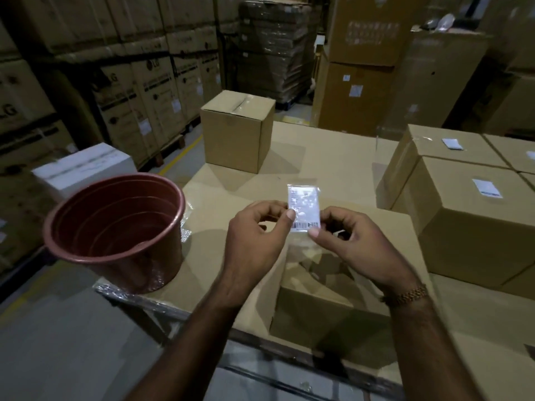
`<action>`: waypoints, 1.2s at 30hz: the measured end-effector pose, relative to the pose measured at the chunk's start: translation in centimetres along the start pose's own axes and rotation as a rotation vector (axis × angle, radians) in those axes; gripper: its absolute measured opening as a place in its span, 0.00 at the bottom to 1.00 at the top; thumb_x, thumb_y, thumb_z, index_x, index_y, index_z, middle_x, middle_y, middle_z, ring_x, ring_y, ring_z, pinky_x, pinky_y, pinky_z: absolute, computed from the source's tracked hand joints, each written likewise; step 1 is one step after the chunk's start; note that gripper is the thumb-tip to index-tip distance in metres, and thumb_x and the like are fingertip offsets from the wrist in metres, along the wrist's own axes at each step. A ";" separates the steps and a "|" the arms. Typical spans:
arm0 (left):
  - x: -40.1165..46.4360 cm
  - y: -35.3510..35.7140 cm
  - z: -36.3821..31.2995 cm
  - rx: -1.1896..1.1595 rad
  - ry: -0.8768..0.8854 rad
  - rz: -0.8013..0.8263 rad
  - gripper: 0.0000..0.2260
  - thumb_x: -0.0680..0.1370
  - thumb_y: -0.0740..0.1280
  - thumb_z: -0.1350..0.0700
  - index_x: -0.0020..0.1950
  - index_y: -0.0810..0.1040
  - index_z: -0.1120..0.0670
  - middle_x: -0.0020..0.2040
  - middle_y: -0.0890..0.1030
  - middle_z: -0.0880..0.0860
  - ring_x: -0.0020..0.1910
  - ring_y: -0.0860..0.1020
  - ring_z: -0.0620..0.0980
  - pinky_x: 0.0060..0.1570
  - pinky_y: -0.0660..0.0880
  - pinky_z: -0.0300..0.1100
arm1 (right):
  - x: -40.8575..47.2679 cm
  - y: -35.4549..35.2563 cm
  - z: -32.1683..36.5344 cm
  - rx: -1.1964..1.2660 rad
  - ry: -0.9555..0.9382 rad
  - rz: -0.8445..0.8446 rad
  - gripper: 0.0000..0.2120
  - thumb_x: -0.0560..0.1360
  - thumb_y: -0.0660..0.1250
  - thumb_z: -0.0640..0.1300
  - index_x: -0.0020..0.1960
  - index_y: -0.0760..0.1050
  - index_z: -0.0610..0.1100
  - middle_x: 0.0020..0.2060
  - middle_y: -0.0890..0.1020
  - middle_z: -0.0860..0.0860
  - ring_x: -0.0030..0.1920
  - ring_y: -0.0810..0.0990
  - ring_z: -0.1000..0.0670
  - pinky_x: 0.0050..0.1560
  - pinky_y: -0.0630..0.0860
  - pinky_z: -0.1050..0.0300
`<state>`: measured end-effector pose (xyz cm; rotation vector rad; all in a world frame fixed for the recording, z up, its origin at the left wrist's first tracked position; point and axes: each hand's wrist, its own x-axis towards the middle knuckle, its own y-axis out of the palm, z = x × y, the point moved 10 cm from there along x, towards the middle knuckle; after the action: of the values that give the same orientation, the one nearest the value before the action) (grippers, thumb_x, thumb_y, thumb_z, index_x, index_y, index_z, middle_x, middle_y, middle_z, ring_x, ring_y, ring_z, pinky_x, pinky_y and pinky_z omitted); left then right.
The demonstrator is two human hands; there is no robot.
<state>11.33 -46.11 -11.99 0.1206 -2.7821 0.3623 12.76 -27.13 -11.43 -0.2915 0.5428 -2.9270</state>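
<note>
1. A small white barcode label (304,208), glossy as if on a clear backing, is held in the air between both hands; it is held above a plain cardboard box (318,302) that stands nearest the person on a wide cardboard-covered surface (333,157).
2. The label's left edge is pinched by the left hand (254,235), with the thumb (290,215) on the front and the fingers curled behind; its lower right corner is pinched by the right hand (356,241), with the other fingers curled in.
3. The step in hand is judged to be either the peeling of the label from its backing or its readying for sticking; which of the two cannot be told.
4. The next move is judged to call for a clean separation at the corner; the label would then be lowered flat onto the box below and smoothed without creases; the stacked boxes (477,233) at the right already bear a similar sticker (487,188) on top.
5. A reddish-brown plastic bucket (115,227) is seen at the surface's left corner, well apart from the hands.
6. The label's print is blurred, only barcode stripes being made out; the fingertips behind it are hidden; the top of the box below is largely covered by hands and shadow, so its seal cannot be judged; the room is dim; both forearms are cut off at the lower edge.
</note>
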 end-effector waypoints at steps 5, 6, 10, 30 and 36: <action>2.2 -5.2 1.7 -0.040 -0.064 0.025 0.09 0.81 0.74 0.54 0.40 0.84 0.52 0.51 0.87 0.42 0.51 0.85 0.45 0.56 0.81 0.54 | 3.6 4.1 2.1 0.108 -0.032 -0.152 0.06 0.83 0.70 0.44 0.53 0.85 0.43 0.47 0.88 0.51 0.49 0.85 0.48 0.56 0.81 0.50; 2.8 -6.4 2.1 -0.040 -0.078 0.035 0.09 0.81 0.74 0.54 0.41 0.85 0.52 0.51 0.88 0.43 0.51 0.86 0.45 0.57 0.82 0.54 | 4.6 5.3 2.3 0.118 -0.026 -0.172 0.06 0.83 0.70 0.42 0.52 0.85 0.43 0.47 0.89 0.51 0.48 0.86 0.50 0.54 0.81 0.54; 4.9 -13.0 3.2 0.039 -0.109 0.003 0.06 0.81 0.73 0.51 0.48 0.88 0.51 0.45 0.88 0.43 0.46 0.86 0.45 0.51 0.82 0.49 | 8.3 10.1 2.5 0.204 0.023 -0.274 0.05 0.82 0.72 0.40 0.49 0.86 0.42 0.36 0.86 0.59 0.35 0.78 0.62 0.39 0.72 0.71; 9.8 -38.1 15.0 0.576 -0.243 -0.235 0.21 0.84 0.69 0.47 0.76 0.77 0.51 0.69 0.82 0.53 0.64 0.79 0.48 0.57 0.70 0.41 | 17.9 32.4 2.9 -0.411 0.210 -0.143 0.11 0.68 0.85 0.50 0.38 0.83 0.51 0.29 0.84 0.57 0.33 0.83 0.58 0.39 0.81 0.59; 9.5 -38.4 16.7 0.530 -0.169 -0.217 0.18 0.84 0.69 0.48 0.73 0.80 0.51 0.64 0.85 0.51 0.54 0.76 0.39 0.48 0.68 0.28 | 19.0 35.2 2.0 -0.552 0.239 -0.044 0.12 0.68 0.85 0.51 0.37 0.82 0.51 0.29 0.83 0.59 0.33 0.82 0.61 0.39 0.78 0.60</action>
<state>1.91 -87.93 -15.06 0.5946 -2.7214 1.0628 -1.28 -63.74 -19.43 -0.0066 1.3942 -2.8083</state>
